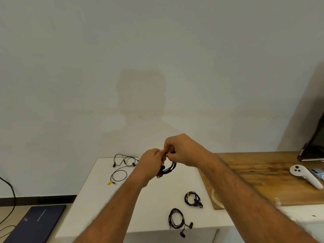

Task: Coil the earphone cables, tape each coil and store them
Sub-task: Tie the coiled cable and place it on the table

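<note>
black earphone coil [167, 170] pinched by both hands.

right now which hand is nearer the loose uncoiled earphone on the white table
Left. The left hand is just right of the uncoiled earphone; the right hand is farther right, beyond the left.

This looks like a plain work room or office. A bare white wall [157, 50] fills most of the view. In front of it stands a small white table [98, 193], and just beside it is a brown wooden desk [259, 176]. On the desk lie a white game controller [306, 176] and the dark edge of a screen [313, 148]. On the floor to the left are a flat dark box [35, 223] and a black wire [10, 190].
</note>
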Tool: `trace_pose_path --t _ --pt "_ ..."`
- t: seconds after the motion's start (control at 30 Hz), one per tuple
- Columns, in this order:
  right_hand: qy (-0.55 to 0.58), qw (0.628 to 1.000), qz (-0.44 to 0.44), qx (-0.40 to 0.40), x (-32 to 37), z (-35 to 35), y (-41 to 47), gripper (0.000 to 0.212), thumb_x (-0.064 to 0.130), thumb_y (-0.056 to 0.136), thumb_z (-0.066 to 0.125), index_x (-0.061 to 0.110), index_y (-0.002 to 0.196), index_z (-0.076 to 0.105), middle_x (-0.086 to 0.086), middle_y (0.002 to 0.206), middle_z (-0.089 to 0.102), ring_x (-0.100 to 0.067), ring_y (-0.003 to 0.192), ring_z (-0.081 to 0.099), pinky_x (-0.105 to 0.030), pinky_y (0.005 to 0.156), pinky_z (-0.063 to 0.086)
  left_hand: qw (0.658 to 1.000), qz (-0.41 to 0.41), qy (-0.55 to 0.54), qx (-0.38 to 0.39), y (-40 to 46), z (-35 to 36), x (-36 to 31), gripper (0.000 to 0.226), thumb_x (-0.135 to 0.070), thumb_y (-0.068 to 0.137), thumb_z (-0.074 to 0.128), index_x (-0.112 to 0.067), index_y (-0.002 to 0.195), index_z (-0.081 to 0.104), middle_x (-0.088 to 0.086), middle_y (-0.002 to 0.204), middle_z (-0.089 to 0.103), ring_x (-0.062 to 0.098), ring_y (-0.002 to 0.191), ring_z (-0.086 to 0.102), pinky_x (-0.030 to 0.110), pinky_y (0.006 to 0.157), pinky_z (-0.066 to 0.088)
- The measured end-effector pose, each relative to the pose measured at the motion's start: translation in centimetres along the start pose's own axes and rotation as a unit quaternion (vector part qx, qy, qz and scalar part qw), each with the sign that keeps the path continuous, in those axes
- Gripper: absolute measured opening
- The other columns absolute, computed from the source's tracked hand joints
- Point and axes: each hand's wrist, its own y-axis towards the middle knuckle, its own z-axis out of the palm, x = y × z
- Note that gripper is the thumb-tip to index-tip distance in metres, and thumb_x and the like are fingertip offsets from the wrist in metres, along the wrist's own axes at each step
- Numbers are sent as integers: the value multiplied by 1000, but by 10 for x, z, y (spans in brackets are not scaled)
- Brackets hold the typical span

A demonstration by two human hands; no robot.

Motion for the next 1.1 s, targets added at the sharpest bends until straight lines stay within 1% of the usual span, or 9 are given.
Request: trace_pose_path --t 0.07,0.2,0.43,0.6,0.73,0.87,0.9,1.0,1.1 --pt "-19 1000 -6 -5 0 1 0 16 14 85 62 15 99 70 -1 91 70 -18 85 64 -36 77 56 999 -18 -46 13 -1 0 -3 28 -23 99 42 -8 79 54 2 64 44 14 54 40 27 49 42" --pt "-56 998 -18 -12 4 3 0 20 16 86 60 14 103 69 -4 97 69 -20 91 62 -38 80 53 996 -34 -75 19 -2 -1 -6 26 -21 99 43 -9 78 52 3 63 43 15 53 42 26 48 47" --pt "-85 995 -24 -34 7 11 -1 14 20 87 60 9 95 63 -6 90 63 -22 82 56 -37 72 49 993 -51 -102 38 -3 -4 -7 25 -19 97 46 -10 74 51 1 59 45 9 46 48 29 54 53" --pt "-101 994 -17 -25 5 15 -2 13 20 87 59 8 92 60 -7 87 61 -23 79 56 -35 67 44 996 -39 -48 57 -1 -7 -8 33 -29 98 48 -10 71 50 0 60 48 13 52 49 28 56 54" --pt "-57 998 -3 -38 2 18 -1 12 15 85 58 9 94 64 -5 83 63 -22 78 56 -36 69 47 999 -18 -20 39 0 -8 -4 33 -28 99 44 -9 74 51 3 65 48 15 56 50 31 58 57" --pt "22 999 9 -33 -2 17 -1 31 14 88 61 14 119 64 5 83 64 -15 83 61 -31 78 53 997 -24 -60 44 1 -9 1 32 -25 101 40 -10 76 53 3 66 47 13 56 49 32 59 56" --pt "42 999 14 -29 -3 16 0 31 14 88 63 14 119 65 6 84 65 -14 85 63 -31 81 54 996 -26 -68 44 1 -10 3 32 -25 102 40 -11 77 54 2 66 48 12 54 49 31 59 55" --pt "63 998 12 -20 -5 14 1 20 16 85 67 15 103 73 1 91 72 -14 87 66 -32 81 55 997 -23 -66 42 2 -11 5 32 -26 102 39 -12 78 55 2 67 48 12 55 48 30 60 56" --pt "44 999 13 -20 -3 15 1 14 17 86 65 14 96 74 0 86 71 -16 79 63 -31 74 54 997 -18 -45 54 3 -13 6 33 -26 102 39 -12 76 54 2 67 48 12 57 47 29 59 55"
